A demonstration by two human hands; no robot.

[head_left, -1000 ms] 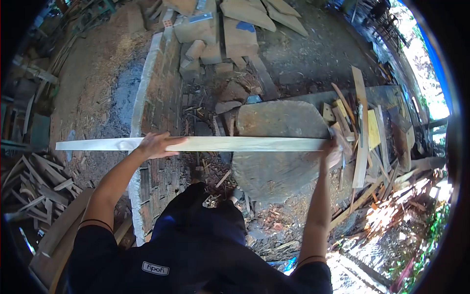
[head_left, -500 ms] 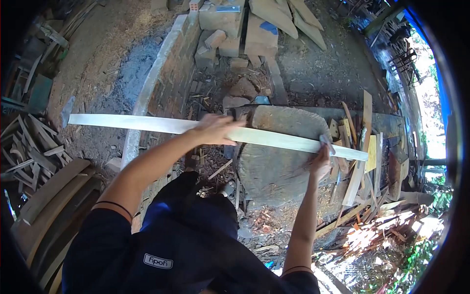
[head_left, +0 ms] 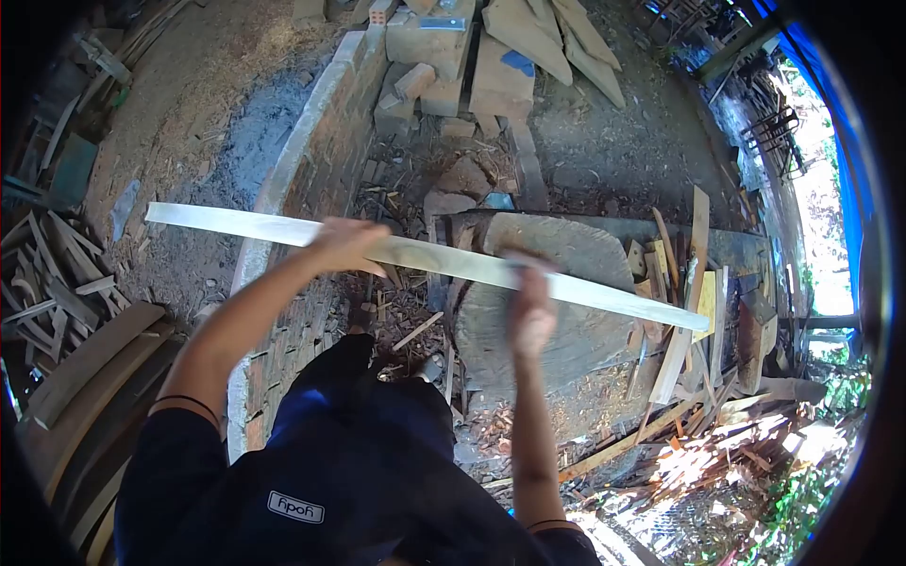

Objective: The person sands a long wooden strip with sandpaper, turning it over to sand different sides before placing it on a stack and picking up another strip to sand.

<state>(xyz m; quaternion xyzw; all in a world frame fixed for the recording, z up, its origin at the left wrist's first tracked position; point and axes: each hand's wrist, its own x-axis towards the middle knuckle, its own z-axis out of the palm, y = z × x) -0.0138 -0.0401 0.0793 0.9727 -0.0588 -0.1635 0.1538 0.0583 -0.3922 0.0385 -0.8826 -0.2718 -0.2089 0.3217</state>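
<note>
A long, pale wooden strip runs across the view, sloping down slightly to the right. Its right part lies over a broad tree-stump block, while the left end reaches past a low brick wall. My left hand is closed over the strip left of its middle. Farther right, my right hand presses a small, flat piece of what looks like sandpaper against the strip. Motion blurs that hand, and its fingers partly cover the sandpaper.
The low brick wall stands under the strip's left part. Wood offcuts lean beside the block's right side. Curved boards are stacked at the left, and concrete blocks stand ahead. Scraps litter the ground.
My right hand has slid left along the strip with the sandpaper, from near its right end toward the middle. My left hand has shifted left, and the strip slopes more.
</note>
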